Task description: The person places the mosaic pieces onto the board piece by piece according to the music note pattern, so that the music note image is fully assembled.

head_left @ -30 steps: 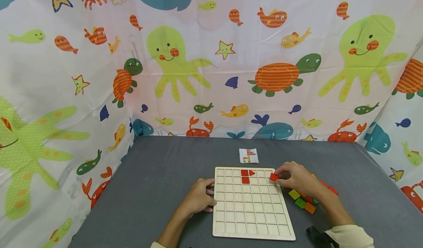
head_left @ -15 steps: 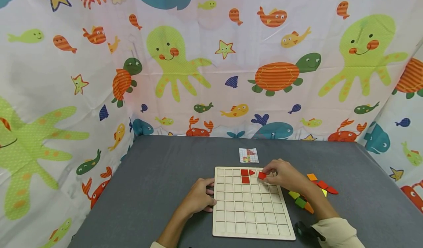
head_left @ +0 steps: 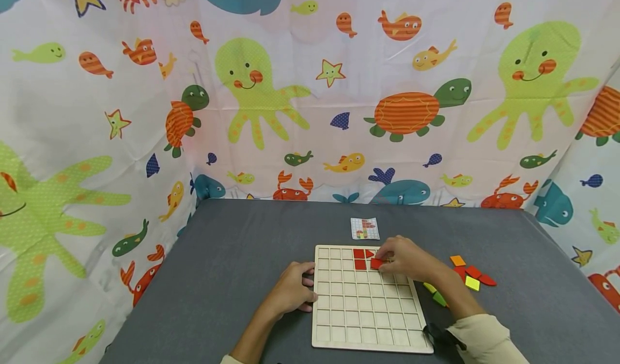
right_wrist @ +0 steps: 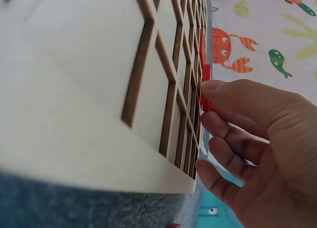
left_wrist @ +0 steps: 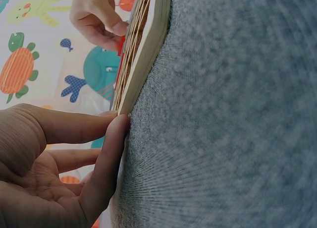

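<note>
A pale wooden grid board (head_left: 368, 321) lies on the grey table with two red square tiles (head_left: 359, 259) and a small red triangle tile (head_left: 370, 253) in its upper cells. My left hand (head_left: 289, 288) holds the board's left edge; in the left wrist view the thumb and a finger (left_wrist: 74, 126) meet at that edge. Between thumb and fingertips my right hand (head_left: 404, 257) pinches another red square tile (head_left: 375, 264), low over the second row, right of the placed tiles. In the right wrist view this tile (right_wrist: 206, 89) appears edge-on, partly covered by the thumb.
A small printed card (head_left: 365, 229) with a coloured grid pattern lies beyond the board. Loose tiles lie right of it, among them an orange one (head_left: 457, 260), a yellow one (head_left: 472, 283) and red ones; my right forearm hides some. A sea-animal curtain (head_left: 310, 111) hangs behind the table.
My right hand has carried the red square tile leftward from the board's right edge to beside the placed red tiles, and lower. The left hand has stayed at the left edge.
</note>
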`<state>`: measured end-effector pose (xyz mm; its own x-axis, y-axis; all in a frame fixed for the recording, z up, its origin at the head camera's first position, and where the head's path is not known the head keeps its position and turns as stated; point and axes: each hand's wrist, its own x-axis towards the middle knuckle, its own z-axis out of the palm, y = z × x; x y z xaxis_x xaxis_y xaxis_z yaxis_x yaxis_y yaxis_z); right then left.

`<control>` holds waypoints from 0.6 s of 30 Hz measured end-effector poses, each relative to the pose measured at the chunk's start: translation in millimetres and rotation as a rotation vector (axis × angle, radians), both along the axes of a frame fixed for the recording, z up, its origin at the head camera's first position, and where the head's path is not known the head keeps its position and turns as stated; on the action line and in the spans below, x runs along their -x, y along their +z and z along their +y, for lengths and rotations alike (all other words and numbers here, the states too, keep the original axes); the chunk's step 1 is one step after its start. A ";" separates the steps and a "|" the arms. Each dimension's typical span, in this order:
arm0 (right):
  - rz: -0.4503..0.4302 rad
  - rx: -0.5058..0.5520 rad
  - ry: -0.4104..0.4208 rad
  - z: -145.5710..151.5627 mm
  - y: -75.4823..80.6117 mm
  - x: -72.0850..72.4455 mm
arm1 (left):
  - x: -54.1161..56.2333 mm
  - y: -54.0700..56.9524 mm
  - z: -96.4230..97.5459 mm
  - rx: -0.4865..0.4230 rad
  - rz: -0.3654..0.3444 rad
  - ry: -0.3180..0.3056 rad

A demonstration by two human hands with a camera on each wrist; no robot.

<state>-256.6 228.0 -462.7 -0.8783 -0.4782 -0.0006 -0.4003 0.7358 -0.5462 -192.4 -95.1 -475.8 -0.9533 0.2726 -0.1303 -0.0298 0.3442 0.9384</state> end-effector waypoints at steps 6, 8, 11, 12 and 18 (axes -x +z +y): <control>0.008 -0.007 0.017 -3.4 0.6 0.2 | -0.1 0.4 -0.1 -0.002 -0.007 0.003; 0.015 -0.010 0.023 -4.0 1.2 0.2 | 0.0 0.7 -0.1 -0.004 -0.007 0.001; 0.012 -0.009 0.030 -5.0 2.2 0.3 | 0.1 0.9 -0.2 -0.006 -0.006 0.000; 0.009 -0.010 0.030 -5.3 2.4 0.2 | 0.1 1.0 -0.2 -0.005 -0.004 0.001; 0.012 -0.020 0.029 -7.5 2.3 -0.6 | 0.0 0.7 -0.1 0.001 0.001 0.003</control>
